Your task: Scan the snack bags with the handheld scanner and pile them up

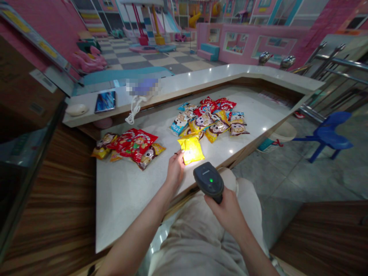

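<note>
While your right hand (227,212) is closed around the grip of a black barcode scanner (208,182), its small green light lit, your left hand (175,170) stays partly open, its fingertips (180,158) touching the edge of a yellow snack bag (191,150). That bag lies by itself on the white counter (123,207), just in front of the other bags. So far, it looks like one bag is set apart, with the rest left in two piles: a big pile of snack bags (209,122) straight ahead and a smaller pile of snack bags (129,147) to your left. Past them, a white cord (135,109) hangs over the raised ledge (172,86), and a phone (105,101) lies on that ledge. To your right, a blue chair (324,134) stands on the floor.
</note>
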The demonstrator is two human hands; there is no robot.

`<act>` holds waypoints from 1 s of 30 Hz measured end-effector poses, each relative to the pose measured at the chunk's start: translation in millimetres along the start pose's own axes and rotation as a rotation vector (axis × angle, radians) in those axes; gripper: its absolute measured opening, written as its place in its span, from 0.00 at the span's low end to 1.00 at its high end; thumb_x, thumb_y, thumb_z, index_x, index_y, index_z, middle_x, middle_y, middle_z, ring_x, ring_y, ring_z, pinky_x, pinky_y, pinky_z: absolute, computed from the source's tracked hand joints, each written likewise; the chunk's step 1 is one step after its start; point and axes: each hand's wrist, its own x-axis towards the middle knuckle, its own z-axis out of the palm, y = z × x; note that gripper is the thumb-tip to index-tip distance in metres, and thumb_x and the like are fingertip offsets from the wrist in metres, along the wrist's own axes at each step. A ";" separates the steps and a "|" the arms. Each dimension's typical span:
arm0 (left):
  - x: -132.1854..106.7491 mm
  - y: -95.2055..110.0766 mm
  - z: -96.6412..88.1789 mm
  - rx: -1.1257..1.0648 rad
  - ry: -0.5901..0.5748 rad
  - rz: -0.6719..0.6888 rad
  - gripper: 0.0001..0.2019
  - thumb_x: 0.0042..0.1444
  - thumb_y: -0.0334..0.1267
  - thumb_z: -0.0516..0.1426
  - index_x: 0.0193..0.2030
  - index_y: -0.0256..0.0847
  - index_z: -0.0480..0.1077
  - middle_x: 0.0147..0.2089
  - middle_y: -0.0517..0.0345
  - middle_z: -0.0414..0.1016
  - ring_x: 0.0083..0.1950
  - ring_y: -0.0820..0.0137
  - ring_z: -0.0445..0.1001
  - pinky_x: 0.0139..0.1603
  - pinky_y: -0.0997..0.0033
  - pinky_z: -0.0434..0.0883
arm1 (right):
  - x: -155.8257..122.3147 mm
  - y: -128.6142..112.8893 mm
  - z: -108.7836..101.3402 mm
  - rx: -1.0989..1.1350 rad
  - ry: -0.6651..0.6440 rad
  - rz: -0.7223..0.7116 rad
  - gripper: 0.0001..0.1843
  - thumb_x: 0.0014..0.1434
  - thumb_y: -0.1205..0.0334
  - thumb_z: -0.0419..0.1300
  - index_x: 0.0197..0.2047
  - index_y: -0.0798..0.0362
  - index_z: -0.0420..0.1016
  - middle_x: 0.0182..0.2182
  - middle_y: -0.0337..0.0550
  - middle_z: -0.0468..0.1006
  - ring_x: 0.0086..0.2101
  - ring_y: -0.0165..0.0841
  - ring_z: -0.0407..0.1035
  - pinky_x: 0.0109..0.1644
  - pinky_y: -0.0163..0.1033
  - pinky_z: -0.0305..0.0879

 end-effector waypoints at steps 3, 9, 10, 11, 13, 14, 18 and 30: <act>1.7 -0.4 -1.4 -0.001 -0.023 0.023 0.16 0.50 0.40 0.65 0.44 0.35 0.78 0.48 0.46 0.82 0.53 0.59 0.79 0.56 0.59 0.72 | -0.1 -0.2 0.8 -0.006 -0.003 0.021 0.08 0.54 0.66 0.61 0.39 0.55 0.78 0.29 0.42 0.82 0.30 0.38 0.74 0.34 0.35 0.66; 1.7 -2.3 -2.7 0.012 -0.032 0.046 0.17 0.51 0.42 0.66 0.46 0.36 0.78 0.51 0.47 0.81 0.55 0.60 0.78 0.60 0.58 0.70 | -1.6 -1.0 -0.2 0.005 0.010 0.024 0.06 0.54 0.65 0.61 0.36 0.55 0.77 0.28 0.42 0.81 0.31 0.38 0.75 0.35 0.35 0.67; 1.2 -1.1 -2.5 0.019 -0.039 0.048 0.17 0.51 0.41 0.66 0.46 0.36 0.78 0.51 0.47 0.81 0.55 0.60 0.78 0.60 0.58 0.70 | -1.9 -0.6 -1.1 0.006 0.011 0.023 0.06 0.54 0.65 0.61 0.36 0.55 0.77 0.28 0.41 0.81 0.30 0.38 0.75 0.34 0.35 0.67; 0.9 1.2 -2.5 0.029 -0.045 0.054 0.17 0.51 0.41 0.66 0.47 0.36 0.78 0.51 0.47 0.81 0.55 0.59 0.78 0.61 0.57 0.70 | -2.1 -0.2 -2.3 0.008 0.010 0.022 0.06 0.54 0.65 0.61 0.35 0.55 0.77 0.28 0.41 0.81 0.30 0.38 0.75 0.34 0.35 0.67; 0.6 11.2 -4.1 0.058 -0.048 0.088 0.18 0.52 0.42 0.66 0.49 0.37 0.77 0.52 0.48 0.81 0.57 0.59 0.77 0.61 0.56 0.70 | -2.5 0.8 -4.9 0.011 0.011 0.021 0.06 0.53 0.64 0.61 0.36 0.55 0.78 0.28 0.42 0.82 0.31 0.39 0.75 0.34 0.36 0.68; 0.7 19.3 -6.2 0.083 -0.038 0.124 0.18 0.53 0.43 0.66 0.50 0.38 0.77 0.52 0.48 0.80 0.58 0.58 0.76 0.62 0.55 0.69 | -2.6 1.1 -6.3 0.011 0.015 0.021 0.07 0.53 0.64 0.61 0.36 0.55 0.78 0.29 0.42 0.82 0.31 0.39 0.75 0.35 0.36 0.68; -0.3 70.0 -28.3 0.366 0.149 0.457 0.20 0.57 0.45 0.64 0.54 0.41 0.76 0.57 0.53 0.78 0.64 0.57 0.71 0.70 0.52 0.61 | -3.2 0.9 -10.1 0.011 0.038 0.015 0.06 0.54 0.63 0.61 0.34 0.55 0.78 0.28 0.42 0.82 0.31 0.40 0.76 0.35 0.37 0.69; 10.9 143.6 -107.7 0.610 0.097 0.694 0.21 0.52 0.43 0.66 0.54 0.51 0.77 0.66 0.59 0.70 0.78 0.56 0.41 0.77 0.55 0.49 | -4.9 3.7 -11.3 0.003 0.028 0.037 0.07 0.54 0.62 0.61 0.34 0.55 0.78 0.28 0.43 0.82 0.31 0.40 0.76 0.34 0.37 0.69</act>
